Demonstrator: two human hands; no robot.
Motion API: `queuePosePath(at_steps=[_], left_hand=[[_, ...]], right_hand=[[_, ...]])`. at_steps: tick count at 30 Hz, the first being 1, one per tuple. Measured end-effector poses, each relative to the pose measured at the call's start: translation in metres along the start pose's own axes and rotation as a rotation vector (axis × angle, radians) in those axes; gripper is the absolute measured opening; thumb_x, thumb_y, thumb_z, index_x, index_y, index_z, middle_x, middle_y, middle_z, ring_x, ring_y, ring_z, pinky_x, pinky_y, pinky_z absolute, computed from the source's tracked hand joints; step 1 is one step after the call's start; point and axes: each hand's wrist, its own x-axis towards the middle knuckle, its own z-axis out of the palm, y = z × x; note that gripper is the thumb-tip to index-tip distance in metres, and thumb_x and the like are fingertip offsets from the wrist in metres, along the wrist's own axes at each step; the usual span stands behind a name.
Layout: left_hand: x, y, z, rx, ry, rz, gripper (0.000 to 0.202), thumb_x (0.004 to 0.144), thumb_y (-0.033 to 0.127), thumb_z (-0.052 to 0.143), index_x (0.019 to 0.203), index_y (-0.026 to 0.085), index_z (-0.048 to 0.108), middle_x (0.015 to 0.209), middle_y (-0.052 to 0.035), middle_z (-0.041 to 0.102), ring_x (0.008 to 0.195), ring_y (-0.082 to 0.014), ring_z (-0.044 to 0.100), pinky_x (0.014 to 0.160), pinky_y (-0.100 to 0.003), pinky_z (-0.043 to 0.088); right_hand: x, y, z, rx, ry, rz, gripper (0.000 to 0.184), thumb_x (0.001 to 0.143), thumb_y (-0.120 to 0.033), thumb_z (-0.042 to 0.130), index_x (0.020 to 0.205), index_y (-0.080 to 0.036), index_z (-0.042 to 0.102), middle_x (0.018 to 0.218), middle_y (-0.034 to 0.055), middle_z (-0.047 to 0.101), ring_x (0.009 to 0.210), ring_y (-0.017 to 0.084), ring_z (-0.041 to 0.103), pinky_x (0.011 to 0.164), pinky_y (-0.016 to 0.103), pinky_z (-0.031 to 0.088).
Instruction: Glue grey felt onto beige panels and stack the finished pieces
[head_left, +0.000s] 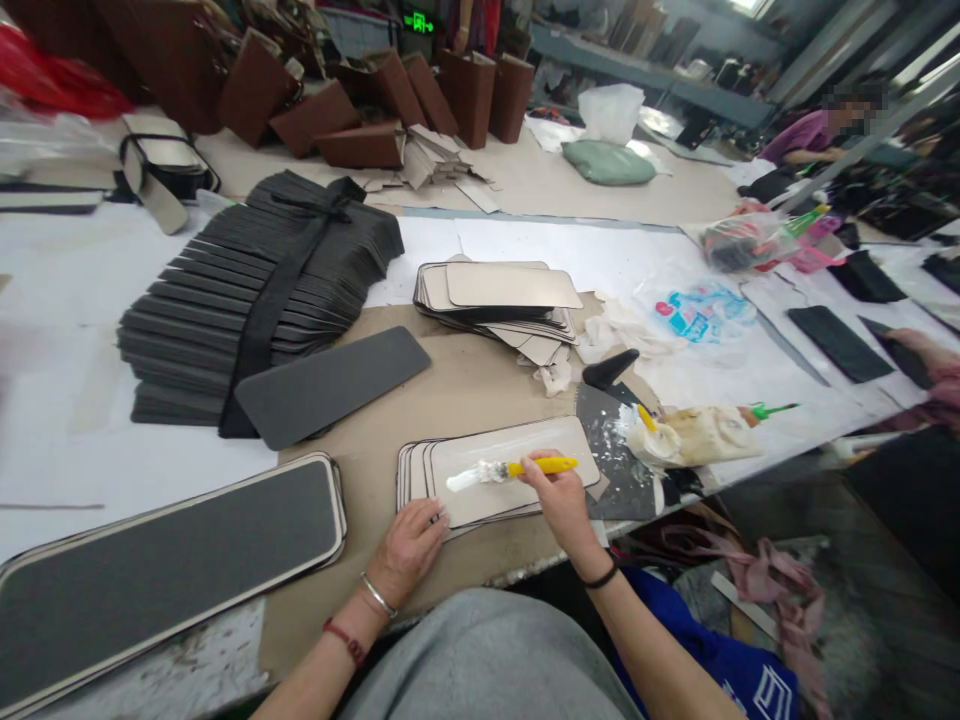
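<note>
My right hand [555, 495] grips the yellow handle of a paintbrush [544, 466], its bristles loaded with white paste. A streak of that white paste [466, 478] lies under the bristles on the top beige panel [517, 450] of a small stack with rounded corners. My left hand [414, 540] rests with its fingers laid out on the stack's near left corner. Right of the stack, a paste-spattered dark board [619, 465] carries a white-smeared container [660, 440]. A loose dark grey panel [334, 388] lies beyond my left hand.
A strapped bundle of dark strips [262, 280] stands at the left. Behind the work is another beige panel stack [502, 290]. Long grey-topped panels [172, 540] lie front left. Brown boxes [465, 95] line the back. Another person [806, 135] sits far right; a co-worker's hand [926, 355] shows nearer.
</note>
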Motion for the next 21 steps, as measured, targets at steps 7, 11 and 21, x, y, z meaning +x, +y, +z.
queuePosePath(at_steps=[7,11,21], left_hand=[[0.001,0.0,0.001,0.036,0.003,0.035,0.018,0.079,0.011,0.05,0.094,0.017,0.059,0.092,-0.0084,0.063,0.092,-0.0185,0.058,0.08,-0.037,0.052],[0.001,-0.001,0.001,0.038,-0.015,0.039,0.019,0.08,0.011,0.05,0.095,0.017,0.059,0.092,-0.0085,0.062,0.092,-0.0185,0.057,0.08,-0.036,0.052],[0.002,-0.001,0.001,0.041,-0.023,0.04,0.019,0.08,0.011,0.05,0.095,0.016,0.06,0.093,-0.0087,0.062,0.093,-0.0182,0.057,0.081,-0.035,0.051]], right_hand=[[0.042,0.014,-0.11,-0.448,0.336,-0.108,0.032,0.071,-0.047,0.055,0.079,-0.016,0.057,0.073,0.0042,0.061,0.066,0.018,0.058,0.068,0.033,0.046],[0.039,0.006,-0.11,-0.657,0.348,-0.264,0.029,0.076,-0.045,0.049,0.077,-0.017,0.058,0.077,0.0055,0.062,0.071,0.018,0.056,0.073,0.033,0.043],[0.034,-0.007,-0.089,-0.649,0.228,-0.401,0.028,0.08,-0.045,0.047,0.076,-0.018,0.057,0.079,0.006,0.06,0.077,0.019,0.055,0.076,0.033,0.042]])
